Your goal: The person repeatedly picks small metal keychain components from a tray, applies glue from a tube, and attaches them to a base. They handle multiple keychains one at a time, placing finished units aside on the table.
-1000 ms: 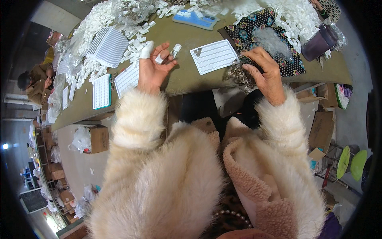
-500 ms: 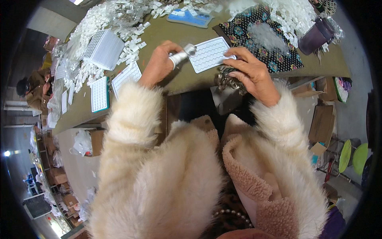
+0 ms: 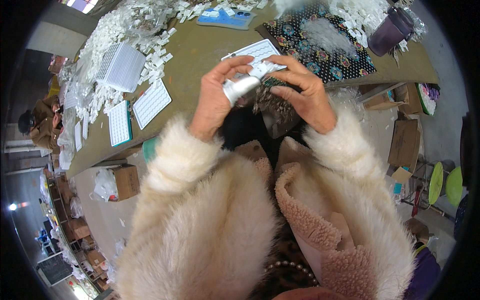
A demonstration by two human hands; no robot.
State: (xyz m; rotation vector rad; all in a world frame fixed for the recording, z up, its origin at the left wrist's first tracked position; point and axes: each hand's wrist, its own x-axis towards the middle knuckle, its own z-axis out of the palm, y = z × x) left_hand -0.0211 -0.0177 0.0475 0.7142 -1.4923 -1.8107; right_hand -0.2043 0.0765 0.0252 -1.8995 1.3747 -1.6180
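Observation:
My left hand (image 3: 212,95) is closed in a pinch, its thumb wrapped in a white covering (image 3: 243,88). Between its fingertips and those of my right hand (image 3: 307,92) is a small white card (image 3: 259,70), gripped by both. A bundle of thin, dark metallic pieces (image 3: 274,104) hangs below the right fingers; whether that hand also grips it, I cannot tell. Just beyond the fingertips lies a white tray with rows of wavy slots (image 3: 260,48), partly covered by my hands.
White slotted trays (image 3: 151,104) and a teal-edged one (image 3: 120,122) lie left, near stacked white trays (image 3: 121,66) and heaped white cards (image 3: 95,62). Farther back is a blue board (image 3: 225,19). Patterned cloth (image 3: 345,62) and a dark bottle (image 3: 392,32) stand right. Another person (image 3: 45,122) sits far left.
My left hand has come nearer and to the right, meeting the right hand. A white card is now between their fingertips. The view has shifted slightly.

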